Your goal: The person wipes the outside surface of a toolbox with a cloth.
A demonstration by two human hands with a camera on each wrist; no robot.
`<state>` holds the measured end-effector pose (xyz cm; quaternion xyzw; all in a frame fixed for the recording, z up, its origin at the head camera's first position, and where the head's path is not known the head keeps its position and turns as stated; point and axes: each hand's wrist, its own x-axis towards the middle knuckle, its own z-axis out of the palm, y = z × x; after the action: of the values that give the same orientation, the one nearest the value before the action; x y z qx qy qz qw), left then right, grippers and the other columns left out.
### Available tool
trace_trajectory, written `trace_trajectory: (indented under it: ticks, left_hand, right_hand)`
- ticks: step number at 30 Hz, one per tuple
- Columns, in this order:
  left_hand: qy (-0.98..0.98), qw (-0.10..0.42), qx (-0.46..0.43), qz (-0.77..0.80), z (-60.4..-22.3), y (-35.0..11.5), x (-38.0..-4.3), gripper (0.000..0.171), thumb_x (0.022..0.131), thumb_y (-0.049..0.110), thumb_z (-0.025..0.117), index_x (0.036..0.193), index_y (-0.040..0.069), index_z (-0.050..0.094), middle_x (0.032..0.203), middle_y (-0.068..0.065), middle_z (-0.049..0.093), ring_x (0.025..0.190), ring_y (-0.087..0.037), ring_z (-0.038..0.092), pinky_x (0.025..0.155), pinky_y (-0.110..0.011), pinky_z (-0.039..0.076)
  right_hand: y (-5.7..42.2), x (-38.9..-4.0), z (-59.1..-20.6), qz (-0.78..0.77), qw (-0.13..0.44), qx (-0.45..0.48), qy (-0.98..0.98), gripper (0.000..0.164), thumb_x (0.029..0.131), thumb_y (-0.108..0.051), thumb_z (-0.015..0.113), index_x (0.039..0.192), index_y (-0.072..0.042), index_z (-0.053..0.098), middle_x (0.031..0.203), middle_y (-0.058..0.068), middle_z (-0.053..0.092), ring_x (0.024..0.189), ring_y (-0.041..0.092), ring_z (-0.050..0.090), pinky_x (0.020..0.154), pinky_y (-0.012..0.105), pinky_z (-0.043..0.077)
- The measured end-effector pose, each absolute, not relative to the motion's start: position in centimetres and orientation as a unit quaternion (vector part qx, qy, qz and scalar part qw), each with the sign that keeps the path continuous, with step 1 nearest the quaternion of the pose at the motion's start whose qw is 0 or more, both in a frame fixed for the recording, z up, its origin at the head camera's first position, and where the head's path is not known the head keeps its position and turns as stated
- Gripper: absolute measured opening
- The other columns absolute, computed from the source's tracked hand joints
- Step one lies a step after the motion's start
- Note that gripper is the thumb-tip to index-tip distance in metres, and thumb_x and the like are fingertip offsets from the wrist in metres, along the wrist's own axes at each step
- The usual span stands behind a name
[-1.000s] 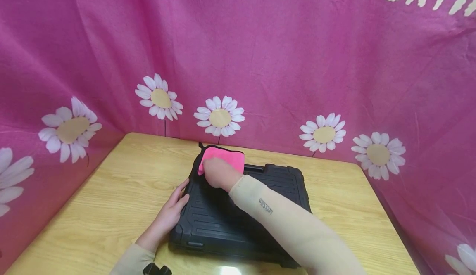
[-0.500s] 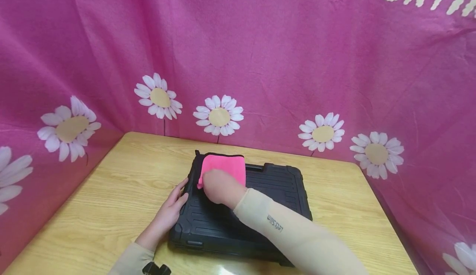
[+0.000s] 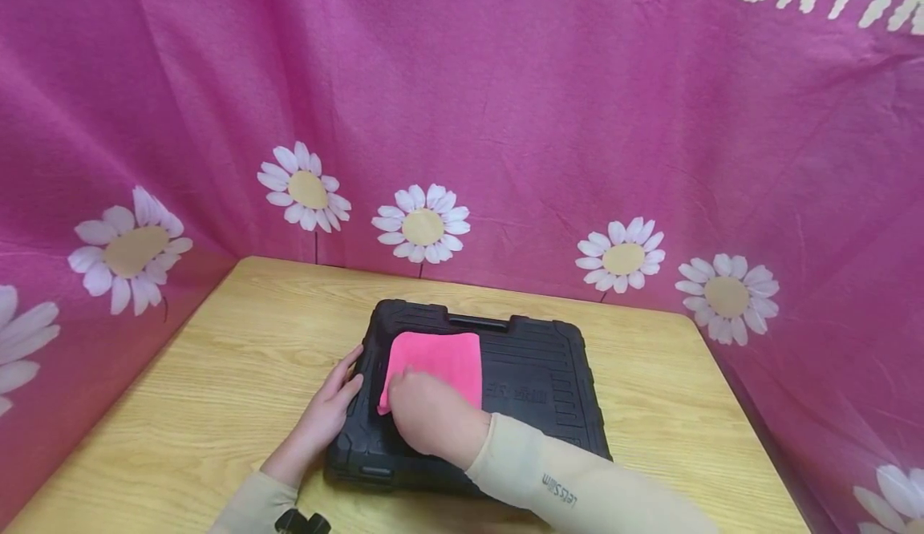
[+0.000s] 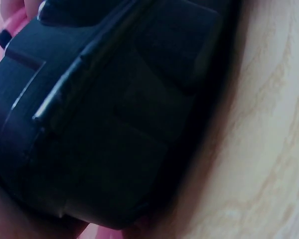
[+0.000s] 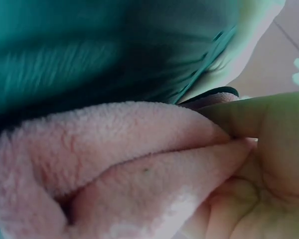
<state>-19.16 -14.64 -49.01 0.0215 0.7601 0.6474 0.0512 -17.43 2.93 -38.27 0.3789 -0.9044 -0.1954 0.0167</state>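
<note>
Black case (image 3: 520, 374) lies flat on wooden table (image 3: 216, 374), handle toward pink daisy curtain (image 3: 505, 117). Pink cloth (image 3: 436, 358) spread on case lid, left half, clear of handle. Right hand (image 3: 426, 418) lies on cloth's near edge; right wrist view shows cloth bunched against palm, thumb pressed into fold, so hand grips cloth. Left hand (image 3: 325, 414) rests against case's left edge, fingers fairly straight, holding nothing. Left wrist view: case corner close up, table beside it. Beige sleeves on both arms.
</note>
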Motion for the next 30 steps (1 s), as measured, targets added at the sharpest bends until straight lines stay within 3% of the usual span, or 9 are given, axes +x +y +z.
trace_trajectory:
  ticks: [6, 10, 18, 24, 30]
  left_hand:
    - [0.763, 0.051, 0.022, 0.644, -48.8, -14.6, -19.0, 0.055, 0.112, 0.020, 0.038, 0.164, 0.011, 0.022, 0.165, -0.028, 0.026, 0.147, -0.050, 0.036, 0.119, -0.062, 0.032]
    - [0.761, 0.056, 0.021, 0.646, -48.7, -14.7, -18.9, 0.055, 0.113, 0.020, 0.037, 0.164, 0.011, 0.022, 0.166, -0.028, 0.026, 0.145, -0.050, 0.040, 0.118, -0.062, 0.035]
    - [0.764, 0.053, 0.027, 0.643, -48.7, -14.7, -19.0, 0.055, 0.113, 0.020, 0.037, 0.164, 0.010, 0.021, 0.168, -0.027, 0.020, 0.148, -0.051, 0.034, 0.120, -0.063, 0.031]
    - [0.761, 0.058, 0.023, 0.646, -48.6, -14.7, -18.9, 0.055, 0.113, 0.020, 0.036, 0.165, 0.012, 0.020, 0.168, -0.027, 0.020, 0.148, -0.050, 0.034, 0.120, -0.063, 0.031]
    - [0.765, 0.054, 0.024, 0.641, -48.7, -14.8, -18.9, 0.055, 0.113, 0.021, 0.037, 0.165, 0.011, 0.021, 0.169, -0.025, 0.018, 0.152, -0.050, 0.027, 0.122, -0.063, 0.026]
  right_hand:
    - [3.3, -15.1, -38.7, -0.244, 0.081, 0.404, -0.878, 0.033, 0.095, -0.032, 0.067, 0.120, -0.009, 0.071, 0.092, -0.004, 0.071, 0.076, 0.006, 0.062, 0.068, 0.016, 0.055]
    - [3.5, -14.0, -39.1, -0.275, 0.115, 0.404, -0.865, 0.032, 0.095, -0.033, 0.065, 0.118, -0.011, 0.071, 0.091, -0.006, 0.068, 0.076, 0.006, 0.061, 0.065, 0.016, 0.053]
    - [3.5, -12.4, -38.8, -0.246, 0.074, 0.391, -0.884, 0.037, 0.100, -0.032, 0.063, 0.129, -0.010, 0.068, 0.109, -0.001, 0.072, 0.085, 0.006, 0.067, 0.071, 0.016, 0.056]
    - [3.4, -11.3, -39.4, -0.242, 0.074, 0.375, -0.892, 0.033, 0.097, -0.035, 0.065, 0.123, -0.014, 0.069, 0.096, -0.004, 0.066, 0.076, 0.007, 0.060, 0.063, 0.015, 0.051]
    - [3.3, -11.3, -39.7, -0.219, -0.003, 0.350, -0.911, 0.042, 0.102, -0.035, 0.060, 0.139, -0.015, 0.063, 0.131, -0.001, 0.067, 0.109, 0.010, 0.067, 0.085, 0.018, 0.057]
